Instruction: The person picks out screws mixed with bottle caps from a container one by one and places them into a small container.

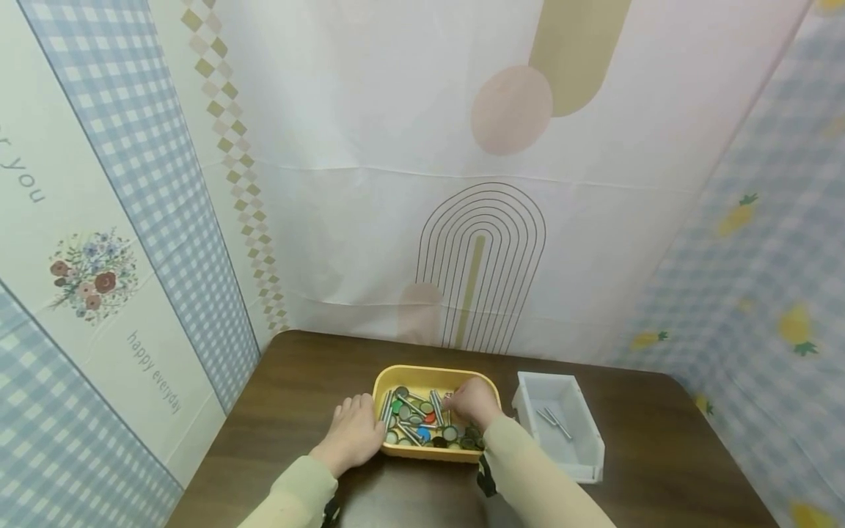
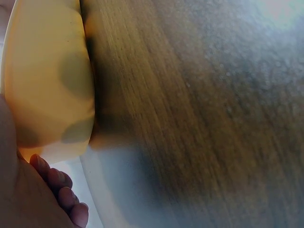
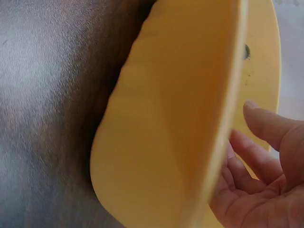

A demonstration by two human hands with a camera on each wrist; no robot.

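Observation:
A yellow basin (image 1: 436,455) holds silver bolts (image 1: 436,408) mixed with round bottle caps (image 1: 450,433), some green, blue or red. At its left end, my left hand (image 1: 353,429) holds the side, thumb along the rim and the other fingers outside the wall; bent fingertips (image 2: 67,197) show past the basin's corner in the left wrist view. My right hand (image 1: 477,402) reaches over the right part of the basin, fingertips close to a bolt. In the right wrist view its thumb stands apart from the other fingers, whose tips are partly hidden behind the rim.
To the right of the basin stands a white open bin (image 1: 584,469) with a few silver bolts (image 1: 557,423) inside. Both rest on a dark brown wooden table (image 1: 304,381). Patterned cloth (image 1: 356,235) hangs behind the table and on both sides.

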